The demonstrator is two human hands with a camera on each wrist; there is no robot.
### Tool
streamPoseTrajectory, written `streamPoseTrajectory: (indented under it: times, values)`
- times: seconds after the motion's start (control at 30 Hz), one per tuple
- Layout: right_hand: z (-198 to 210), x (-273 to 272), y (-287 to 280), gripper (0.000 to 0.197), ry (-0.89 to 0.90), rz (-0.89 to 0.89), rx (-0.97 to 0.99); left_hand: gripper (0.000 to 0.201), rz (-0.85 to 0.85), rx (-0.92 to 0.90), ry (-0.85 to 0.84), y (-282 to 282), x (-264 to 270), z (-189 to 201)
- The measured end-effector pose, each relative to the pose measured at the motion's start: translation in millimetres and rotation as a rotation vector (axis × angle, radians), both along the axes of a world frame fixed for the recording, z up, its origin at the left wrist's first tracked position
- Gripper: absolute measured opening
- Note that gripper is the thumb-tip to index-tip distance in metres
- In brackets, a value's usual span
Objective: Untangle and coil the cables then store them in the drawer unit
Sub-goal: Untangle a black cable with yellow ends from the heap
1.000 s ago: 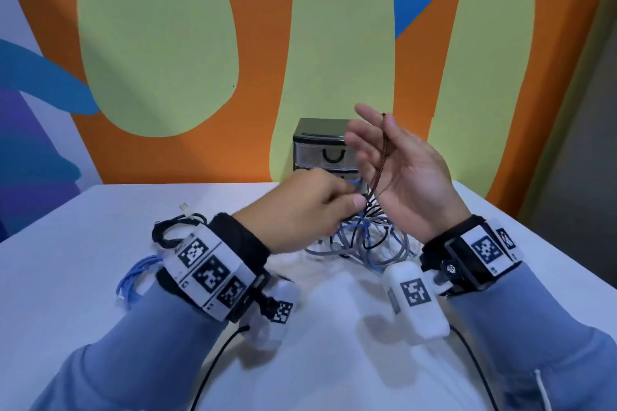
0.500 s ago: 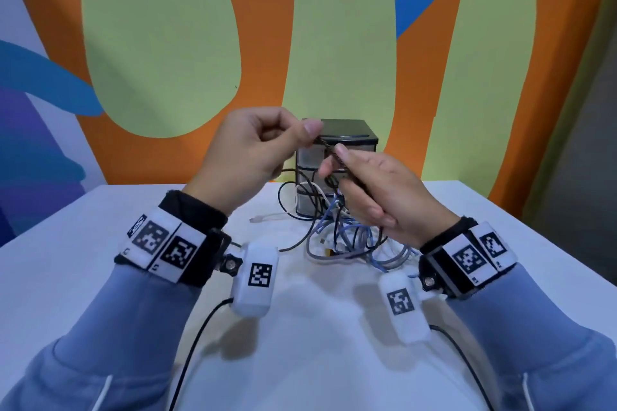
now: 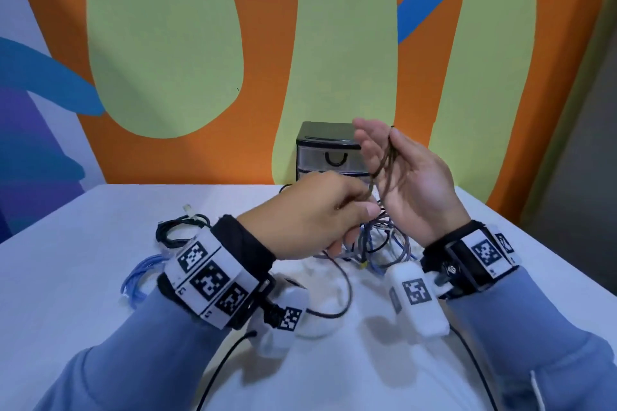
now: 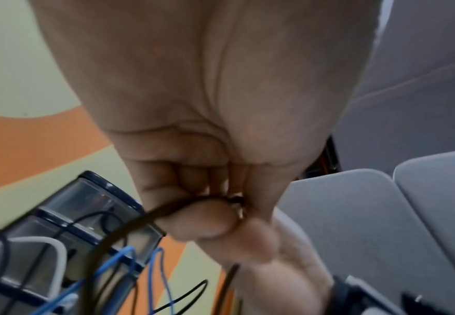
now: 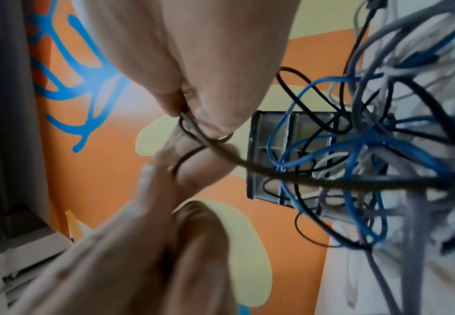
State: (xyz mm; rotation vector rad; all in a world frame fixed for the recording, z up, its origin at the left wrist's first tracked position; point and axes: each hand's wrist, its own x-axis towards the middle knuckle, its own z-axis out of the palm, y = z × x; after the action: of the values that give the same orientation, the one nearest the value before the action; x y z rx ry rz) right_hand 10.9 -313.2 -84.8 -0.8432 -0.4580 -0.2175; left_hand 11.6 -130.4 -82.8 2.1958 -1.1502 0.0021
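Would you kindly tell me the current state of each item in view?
Brown cable: looped over right hand, pinched by left hand.
Cable tangle: still knotted, on table.
Black cable: coiled.
Blue cable: coiled.
Drawer unit: drawers shut.

No legible text, brand, or number appears in any view. The only markings are black-and-white square fiducial codes on the left wrist band [image 3: 213,280], the right wrist band [image 3: 484,252], and the two white camera housings [image 3: 415,297] below the wrists. These codes carry no readable characters.
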Motion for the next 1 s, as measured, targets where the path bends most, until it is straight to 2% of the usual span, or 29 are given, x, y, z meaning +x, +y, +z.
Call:
streamPoseTrajectory:
  times: [0.07, 0.13, 0.23, 0.33, 0.4, 0.47, 0.53, 0.57, 0.63, 0.73, 0.83, 0.9, 0.93, 1.0]
  values:
    - [1, 1, 0, 0.035, -0.001, -0.114, -0.083, 0.037, -0.029, -0.058, 0.023, 0, -5, 3]
    - [-2, 3, 5, 0.026, 0.042, -0.222, -0.257, 0.038, -0.049, -0.170, 0.072, 3, -7, 7]
    - [-7, 4, 11, 0.025, 0.098, -0.255, -0.546, 0.027, -0.072, -0.359, 0.153, 13, -7, 17]
    - [-8, -2, 8, 0.035, 0.077, -0.053, -0.683, 0.025, -0.031, -0.615, 0.228, 27, 1, 27]
    - [-7, -6, 2, 0.038, 0.078, 0.174, -0.650, 0.026, 0.049, -0.827, 0.270, 36, 16, 27]
    - [-6, -7, -2, 0.039, 0.068, 0.360, -0.570, 0.022, 0.173, -0.931, 0.274, 45, 32, 22]
    - [-5, -7, -4, 0.040, 0.053, 0.462, -0.430, 0.024, 0.316, -0.888, 0.227, 50, 44, 14]
    - [-4, -7, -5, 0.042, 0.041, 0.480, -0.355, 0.026, 0.373, -0.803, 0.189, 49, 47, 9]
    - [-2, -8, -7, 0.046, 0.013, 0.437, -0.242, 0.031, 0.422, -0.523, 0.097, 42, 43, 2]
    - [1, -4, -6, 0.050, 0.041, 0.224, -0.150, 0.033, 0.275, -0.103, -0.015, 20, 26, -3]
    - [-2, 3, -1, 0.045, 0.101, -0.023, -0.166, 0.039, 0.078, 0.146, -0.113, 0, 7, -5]
    - [-6, 7, 0, 0.037, 0.154, -0.167, -0.322, 0.036, -0.008, 0.161, -0.160, -6, -2, -1]
    - [-8, 7, -1, 0.034, 0.185, -0.196, -0.424, 0.030, -0.030, 0.100, -0.162, -6, -4, 2]
    - [-11, 5, -3, 0.030, 0.177, -0.146, -0.627, 0.020, -0.014, -0.073, -0.172, 1, -1, 10]
